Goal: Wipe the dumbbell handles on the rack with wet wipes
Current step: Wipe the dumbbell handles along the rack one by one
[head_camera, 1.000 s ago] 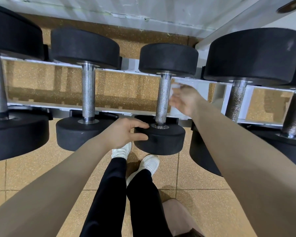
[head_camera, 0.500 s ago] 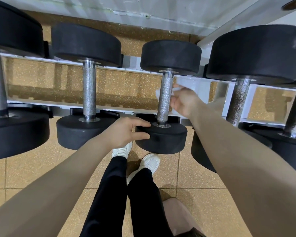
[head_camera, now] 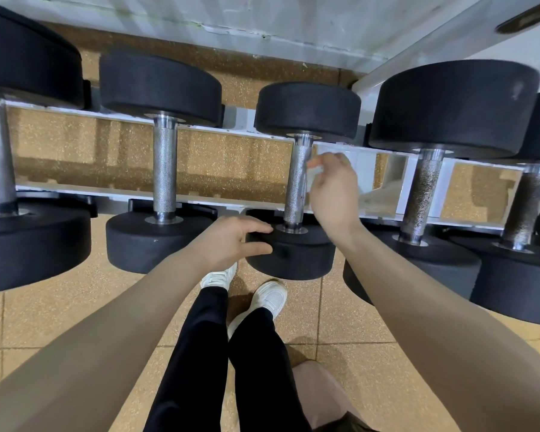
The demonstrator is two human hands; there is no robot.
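Knurled steel handle (head_camera: 297, 182) stands at twelve o'clock of the left hand (head_camera: 228, 241), which grips its black weight (head_camera: 296, 257). Right hand (head_camera: 332, 190), at three o'clock of the handle, pinches a blurred white wipe (head_camera: 315, 174)

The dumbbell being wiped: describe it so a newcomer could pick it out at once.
Start at the white rack holding a row of black dumbbells. The dumbbell being wiped is third from the left and the smallest. The left hand grips its near head; the right hand is beside its handle.
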